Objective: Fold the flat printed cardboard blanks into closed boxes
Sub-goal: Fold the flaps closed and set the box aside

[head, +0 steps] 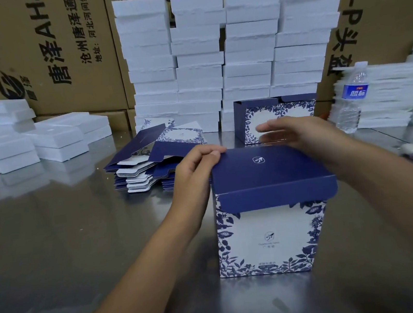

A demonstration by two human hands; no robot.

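A blue-and-white floral box (269, 241) stands upright on the steel table (69, 232) in front of me. Its navy lid (270, 170) is folded over the top, and the tuck flap hangs outside the front wall. My left hand (197, 172) holds the lid's far left corner, fingers curled over its edge. My right hand (299, 134) lies over the lid's far right edge with fingers stretched out. A pile of flat printed blanks (155, 156) lies behind on the left. A second standing box (274, 117) is behind my right hand, partly hidden.
Tall stacks of white foam trays (226, 58) line the back, with more at left (35, 140) and right (383, 96). A water bottle (351, 97) stands at the right. Brown shipping cartons (39, 53) form the back wall.
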